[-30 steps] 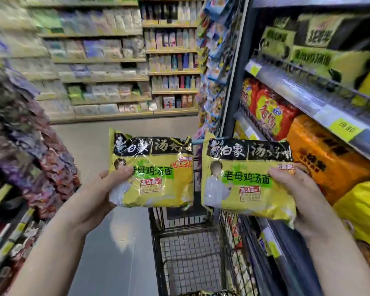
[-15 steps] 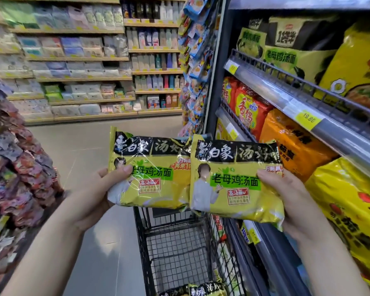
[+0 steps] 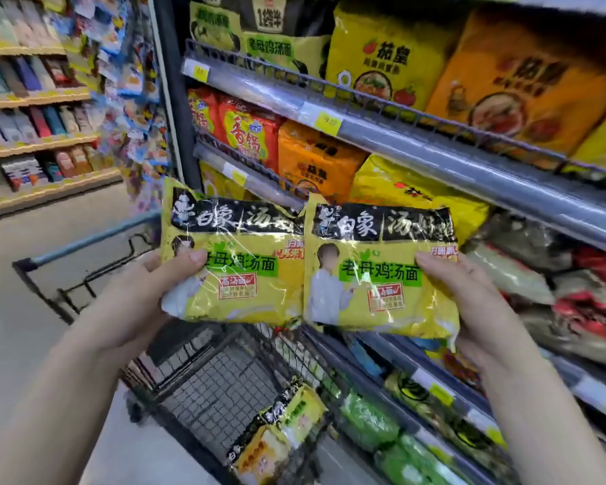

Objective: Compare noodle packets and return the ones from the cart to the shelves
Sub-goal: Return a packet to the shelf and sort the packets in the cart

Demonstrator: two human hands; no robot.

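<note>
Both forearms reach forward, wrists turned inward. Left hand (image 3: 144, 295) grips the left packet (image 3: 238, 278) by its outer edge, thumb flat across the front, fingers hidden behind. Right hand (image 3: 473, 302) mirrors this on the right packet (image 3: 378, 274). Both yellow noodle packets are held face-up and level, inner edges touching, probably so the labels read side by side; the printing looks identical. Below them is the cart (image 3: 217, 386), with spare packets (image 3: 280, 428) lying against its shelf-side wall, not yet returned. Just right are the shelves (image 3: 417, 141); the green-labelled packs (image 3: 277, 52) on the upper tier look like the matching stock, a likely return spot. Across the aisle, far shelving (image 3: 42, 145), blurred.
</note>
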